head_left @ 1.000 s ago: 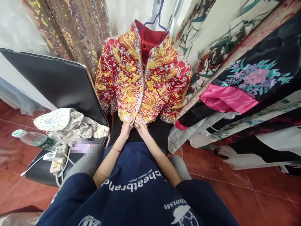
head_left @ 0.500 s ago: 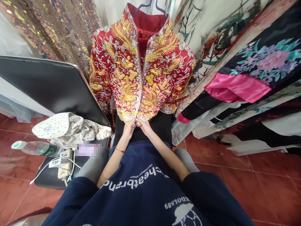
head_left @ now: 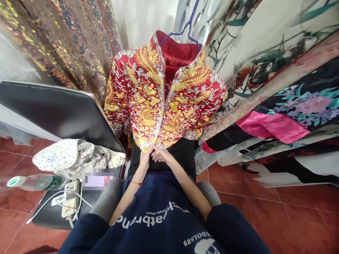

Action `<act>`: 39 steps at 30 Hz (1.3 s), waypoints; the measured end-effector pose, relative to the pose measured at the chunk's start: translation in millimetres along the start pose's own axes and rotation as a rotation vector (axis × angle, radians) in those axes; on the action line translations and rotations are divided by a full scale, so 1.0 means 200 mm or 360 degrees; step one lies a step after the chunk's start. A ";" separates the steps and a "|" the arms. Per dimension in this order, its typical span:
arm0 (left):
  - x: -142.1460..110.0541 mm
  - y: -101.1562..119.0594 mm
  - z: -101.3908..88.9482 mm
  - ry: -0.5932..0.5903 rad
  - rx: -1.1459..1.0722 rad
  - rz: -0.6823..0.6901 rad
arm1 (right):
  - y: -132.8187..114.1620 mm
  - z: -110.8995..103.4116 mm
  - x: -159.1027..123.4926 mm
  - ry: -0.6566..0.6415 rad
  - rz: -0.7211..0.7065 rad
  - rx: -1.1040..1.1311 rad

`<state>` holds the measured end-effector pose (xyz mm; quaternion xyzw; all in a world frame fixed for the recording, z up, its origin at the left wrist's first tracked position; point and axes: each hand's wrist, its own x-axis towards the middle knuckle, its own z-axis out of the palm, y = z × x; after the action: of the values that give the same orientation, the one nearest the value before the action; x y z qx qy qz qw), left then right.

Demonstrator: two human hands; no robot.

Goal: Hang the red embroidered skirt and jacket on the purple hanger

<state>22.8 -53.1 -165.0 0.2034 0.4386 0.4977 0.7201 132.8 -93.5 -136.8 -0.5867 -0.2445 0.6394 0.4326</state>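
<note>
A red embroidered jacket (head_left: 169, 106), worked in gold and silver thread, hangs from a purple hanger (head_left: 182, 33) in front of me. Its front edges meet low down at the hem, above my lap. My left hand (head_left: 145, 158) grips the bottom front corner of the jacket between thumb and fingers; a thin red cord circles that wrist. Just beside it, my right hand (head_left: 162, 156) pinches the hem at the front opening with thumb and forefinger, its other fingers loosely curled. What lies between the fingertips is partly hidden.
On my left stands a black chair (head_left: 58, 113); a spotted cloth hat (head_left: 58, 157), a plastic bottle (head_left: 39, 182) and a power strip (head_left: 71, 199) with white cables lie on its seat. Sequinned fabric (head_left: 79, 46) hangs behind it. Several garments (head_left: 280, 128) hang on the right.
The whole view has tilted up, so everything sits lower. My right hand's lower fingers have loosened and spread slightly from the hem. My left hand keeps its grip.
</note>
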 end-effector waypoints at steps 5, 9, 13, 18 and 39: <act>0.01 0.05 -0.01 -0.0073 0.0000 -0.0216 | -0.05 -0.07 -0.14 -0.0255 0.0238 -0.0448; 0.01 0.09 -0.01 -0.0122 0.0012 -0.0377 | -0.14 -0.06 -0.12 -0.0181 0.0120 -0.0414; 0.01 0.13 -0.01 -0.0181 0.0048 -0.0473 | -0.19 -0.06 -0.03 -0.0110 0.0130 -0.0261; 0.02 0.14 -0.03 -0.0212 0.0110 -0.0487 | -0.13 -0.04 0.01 -0.0055 0.0187 0.0004; 0.08 0.05 -0.06 -0.0039 0.0399 -0.0357 | -0.14 -0.05 0.10 -0.0032 0.0018 -0.0112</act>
<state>8.6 -36.9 -170.2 0.2476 0.5084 0.3529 0.7455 151.2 -64.4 -125.8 -0.5965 -0.2678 0.6386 0.4058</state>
